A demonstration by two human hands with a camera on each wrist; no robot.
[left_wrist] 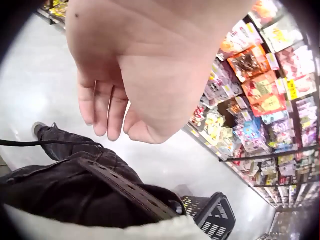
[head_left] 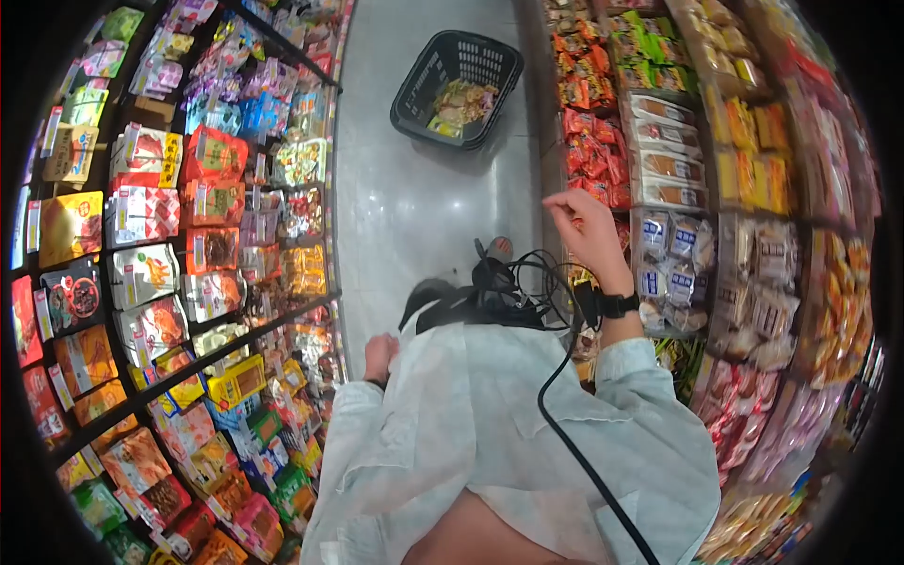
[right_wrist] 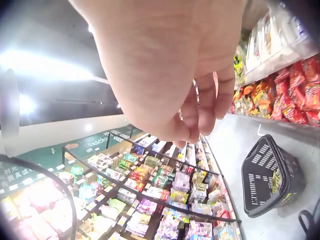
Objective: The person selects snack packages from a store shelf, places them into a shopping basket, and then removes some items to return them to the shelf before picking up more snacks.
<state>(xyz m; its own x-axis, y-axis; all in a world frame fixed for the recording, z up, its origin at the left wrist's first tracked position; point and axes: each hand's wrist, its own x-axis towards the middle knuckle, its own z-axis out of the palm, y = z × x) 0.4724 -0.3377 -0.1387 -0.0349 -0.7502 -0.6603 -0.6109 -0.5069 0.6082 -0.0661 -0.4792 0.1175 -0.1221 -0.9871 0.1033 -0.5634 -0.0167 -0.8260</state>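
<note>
My left hand (head_left: 379, 356) hangs low beside the pale shirt, near the left shelves. In the left wrist view its fingers (left_wrist: 102, 112) are loosely bent, and nothing is between them and the thumb. Raised at the right, my right hand (head_left: 591, 235) is held in front of the red snack packets (head_left: 595, 155). Its fingers (right_wrist: 205, 112) curl loosely in the right wrist view, with no item showing in them. Ahead on the aisle floor, a dark shopping basket (head_left: 408, 105) contains several packaged snacks (head_left: 463, 105).
Shelves of bagged snacks (head_left: 146, 217) line the left side, with black rails (head_left: 202, 363) along them. On the right are bins of wrapped snacks (head_left: 669, 169). A black cable (head_left: 563, 414) loops down across the shirt. Grey floor (head_left: 414, 207) runs between the shelves.
</note>
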